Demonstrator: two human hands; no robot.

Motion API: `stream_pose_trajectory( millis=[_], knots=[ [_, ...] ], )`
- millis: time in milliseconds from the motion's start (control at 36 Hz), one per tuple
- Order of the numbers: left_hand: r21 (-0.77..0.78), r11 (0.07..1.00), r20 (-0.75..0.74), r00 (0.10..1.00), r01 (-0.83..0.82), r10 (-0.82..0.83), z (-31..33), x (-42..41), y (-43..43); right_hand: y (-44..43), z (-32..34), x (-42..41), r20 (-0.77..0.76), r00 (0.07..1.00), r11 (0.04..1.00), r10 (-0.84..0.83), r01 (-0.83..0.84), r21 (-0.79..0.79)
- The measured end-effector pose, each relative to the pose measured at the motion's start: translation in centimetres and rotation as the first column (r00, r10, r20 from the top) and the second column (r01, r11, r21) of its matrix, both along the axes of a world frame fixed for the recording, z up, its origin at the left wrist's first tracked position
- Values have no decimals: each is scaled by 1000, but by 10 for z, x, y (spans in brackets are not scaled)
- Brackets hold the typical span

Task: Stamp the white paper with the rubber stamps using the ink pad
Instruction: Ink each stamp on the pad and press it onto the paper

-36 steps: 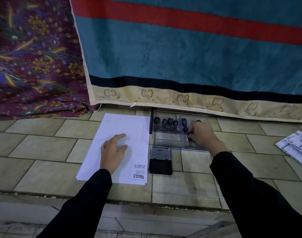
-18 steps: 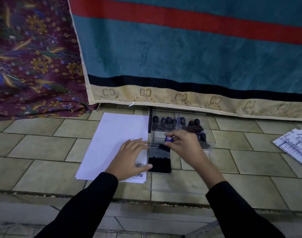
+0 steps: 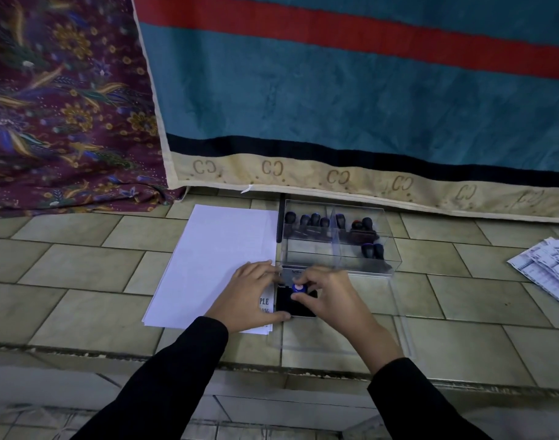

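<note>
A white paper (image 3: 214,262) lies on the tiled ledge, with printed stamp marks near its lower right corner. Beside it sits a black ink pad (image 3: 291,304) with its lid open. My right hand (image 3: 332,296) pinches a small rubber stamp (image 3: 297,288) with a blue and red top and holds it down on the pad. My left hand (image 3: 249,296) lies across the paper's right edge; its fingers and thumb hold the ink pad's left side. A clear plastic box (image 3: 338,265) behind the pad holds several dark-handled stamps (image 3: 313,222).
A teal, red and cream cloth (image 3: 335,106) hangs right behind the box. A patterned purple fabric (image 3: 65,106) is at the left. Printed sheets (image 3: 548,268) lie at the right. A clear lid (image 3: 398,312) lies by my right wrist. The ledge edge (image 3: 176,354) drops off near me.
My right hand took a stamp out of the box and brought it down onto the ink pad. My left hand slid right from the paper's middle to the pad's side.
</note>
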State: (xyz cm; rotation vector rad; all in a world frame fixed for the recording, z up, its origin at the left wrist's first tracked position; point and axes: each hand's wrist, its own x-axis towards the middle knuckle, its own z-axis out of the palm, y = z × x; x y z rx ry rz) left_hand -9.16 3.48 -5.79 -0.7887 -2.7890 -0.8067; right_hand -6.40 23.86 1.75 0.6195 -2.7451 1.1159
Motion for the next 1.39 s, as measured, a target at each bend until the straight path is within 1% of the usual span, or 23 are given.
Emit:
stream_pose_trajectory(
  millis=[139, 250, 361, 417, 444, 500, 556, 583, 639, 694, 778, 833, 1028, 1167, 1389],
  knots=[
    [14, 1000, 10, 1000, -10, 10, -2, -1, 1, -1, 1, 1, 46, 999, 1000, -2, 1, 21],
    [2, 1000, -4, 1000, -5, 5, -1, -2, 1, 1, -1, -3, 91, 991, 994, -95, 99, -38],
    [-30, 1000, -4, 1000, 3, -3, 1, -1, 1, -1, -4, -1, 54, 998, 999, -39, 38, 10],
    [-43, 999, 1, 1000, 10, -10, 3, -1, 1, -1, -4, 0, 53, 998, 999, -38, 37, 17],
    [-30, 1000, 10, 1000, 9, -9, 5, -1, 0, 0, -4, -1, 60, 997, 999, -42, 40, 24],
    [53, 998, 36, 999, -31, 29, 9, -1, -5, 0, -4, -3, 86, 995, 999, -41, 38, 37],
    [150, 981, 17, 992, -127, 126, 13, -5, -13, -1, -1, -5, 102, 993, 999, -51, 51, 6],
    [173, 968, -8, 982, -183, 187, 14, -9, -18, -3, 0, -7, 98, 993, 998, -61, 63, -24],
    [148, 942, -39, 950, -301, 310, 14, -16, -28, -11, 3, -10, 72, 995, 994, -65, 71, -85],
    [73, 905, -1, 907, -419, 421, 11, -22, -35, -24, 4, -13, 41, 999, 992, -31, 36, -122],
    [-43, 864, 68, 862, -501, 503, 6, -25, -37, -40, 1, -19, 17, 999, 996, 32, -30, -88],
    [-80, 856, 78, 853, -510, 515, 1, -24, -35, -46, -3, -24, 21, 998, 998, 52, -51, -43],
    [-77, 849, 63, 848, -522, 527, 0, -22, -32, -53, -9, -30, 37, 995, 995, 90, -91, 42],
    [-66, 849, 53, 848, -525, 528, 0, -21, -32, -55, -8, -30, 43, 991, 990, 127, -130, 60],
    [-68, 846, 52, 845, -529, 533, -1, -22, -32, -55, -16, -31, 40, 990, 988, 138, -141, 70]
  ],
)
